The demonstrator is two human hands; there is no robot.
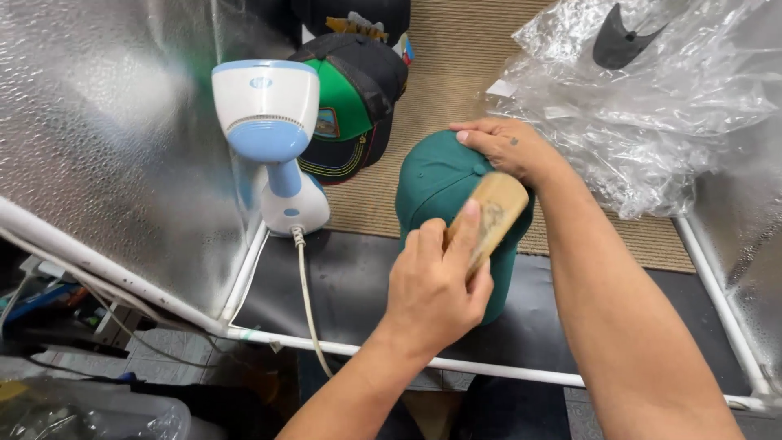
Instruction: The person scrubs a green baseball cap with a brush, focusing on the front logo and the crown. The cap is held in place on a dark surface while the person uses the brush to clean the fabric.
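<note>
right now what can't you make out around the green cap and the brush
- Head view: the bristles of the wooden brush are hidden by its own back and the left hand.
- The green cap brim is out of sight behind that hand and the brush.
- The right hand palm covers part of the cap's crown.
- The dark shape is blurred by the plastic bag.

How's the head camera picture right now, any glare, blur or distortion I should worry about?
Head view: strong glare on the silver foil wall and on the plastic bag, washing out detail there; the green cap, the wooden brush, the left hand and the right hand are sharp and evenly lit; the white pipe frame bows slightly from the wide lens; the bottom-left corner is dim.
</note>
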